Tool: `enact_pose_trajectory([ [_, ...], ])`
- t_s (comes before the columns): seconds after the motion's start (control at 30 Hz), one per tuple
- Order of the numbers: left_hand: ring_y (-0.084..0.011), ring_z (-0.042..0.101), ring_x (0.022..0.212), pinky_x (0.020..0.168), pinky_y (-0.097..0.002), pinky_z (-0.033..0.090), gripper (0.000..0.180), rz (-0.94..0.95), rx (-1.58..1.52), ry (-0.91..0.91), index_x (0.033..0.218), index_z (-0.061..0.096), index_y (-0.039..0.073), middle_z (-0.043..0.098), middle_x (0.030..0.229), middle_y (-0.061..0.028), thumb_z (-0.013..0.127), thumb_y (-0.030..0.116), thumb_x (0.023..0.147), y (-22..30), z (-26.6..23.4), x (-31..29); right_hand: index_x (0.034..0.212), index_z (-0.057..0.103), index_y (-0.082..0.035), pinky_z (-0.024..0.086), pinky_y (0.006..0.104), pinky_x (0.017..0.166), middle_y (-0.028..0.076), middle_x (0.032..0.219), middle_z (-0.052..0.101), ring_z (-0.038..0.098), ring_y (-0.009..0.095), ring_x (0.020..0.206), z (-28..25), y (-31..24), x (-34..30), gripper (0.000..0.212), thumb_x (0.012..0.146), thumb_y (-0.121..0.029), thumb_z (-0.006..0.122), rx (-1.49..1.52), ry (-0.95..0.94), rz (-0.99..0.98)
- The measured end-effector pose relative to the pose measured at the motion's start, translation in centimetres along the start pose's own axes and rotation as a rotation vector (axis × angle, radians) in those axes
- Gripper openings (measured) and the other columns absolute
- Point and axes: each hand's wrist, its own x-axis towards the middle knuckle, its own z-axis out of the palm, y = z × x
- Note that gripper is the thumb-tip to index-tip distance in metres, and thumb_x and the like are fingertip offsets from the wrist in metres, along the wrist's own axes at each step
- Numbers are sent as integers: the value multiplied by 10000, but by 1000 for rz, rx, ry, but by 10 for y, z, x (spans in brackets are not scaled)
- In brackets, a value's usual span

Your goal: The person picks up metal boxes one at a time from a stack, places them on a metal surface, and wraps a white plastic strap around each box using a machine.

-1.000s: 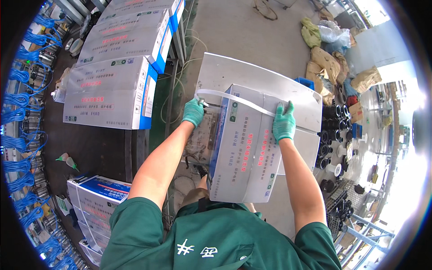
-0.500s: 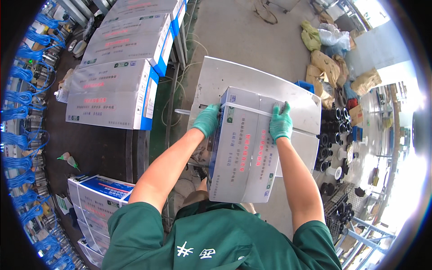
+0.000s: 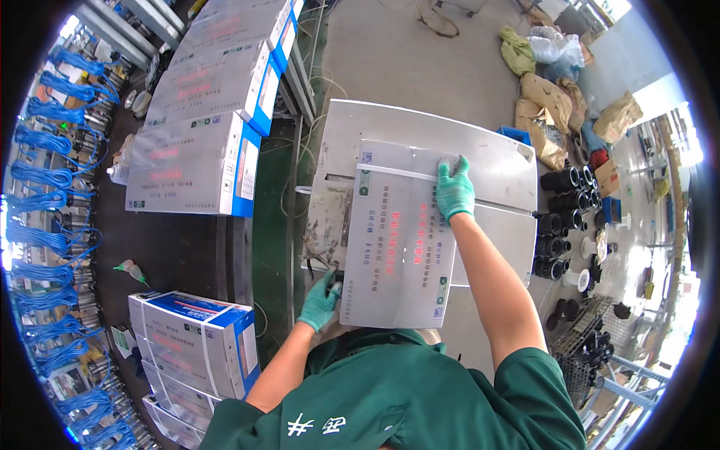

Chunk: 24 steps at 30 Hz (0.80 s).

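A long grey carton (image 3: 397, 240) with red and blue print lies on a grey metal-topped machine (image 3: 345, 120) before me. One white strap (image 3: 401, 174) crosses its far end. My right hand (image 3: 456, 189), in a green knitted glove, rests on the carton's far right edge, fingers spread and touching the strap's right end. At the carton's near left corner is my left hand (image 3: 321, 302), gloved alike, its fingers extended beside a small dark part. Whether that part belongs to the machine I cannot tell, and the carton hides some fingertips.
Similar grey-and-blue cartons (image 3: 184, 165) line a dark bench on the left, with a strapped stack (image 3: 187, 337) nearer me. Coiled blue cables (image 3: 45, 176) hang farther left. To the right are black round fittings (image 3: 559, 202), brown sacks (image 3: 544, 101) and a wire basket (image 3: 589, 330).
My left hand has left the strap at the carton's far left and come down to its near left corner. The carton has shifted slightly left; my right hand stays on its far right edge.
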Motion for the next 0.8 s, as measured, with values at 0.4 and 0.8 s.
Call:
enact_pose_trajectory([
  [0.4, -260, 580, 1335, 1121, -393, 503, 490, -172, -768, -327, 1595, 414, 57, 573, 1500, -114, 466, 240, 1144, -43, 32, 4, 1679, 183, -39, 359, 426, 1216, 279, 1613, 434, 437, 374, 1498, -9, 147, -151, 821, 1100, -563, 434, 703, -492, 21],
  [0.8, -279, 572, 1328, 1106, -450, 502, 491, 24, -334, -216, 1559, 464, 96, 582, 1485, -98, 422, 355, 1144, -32, 28, 8, 1697, 197, -89, 338, 389, 1228, 172, 1648, 364, 396, 257, 1486, 27, 211, -224, 775, 1121, -550, 433, 1174, -625, 244],
])
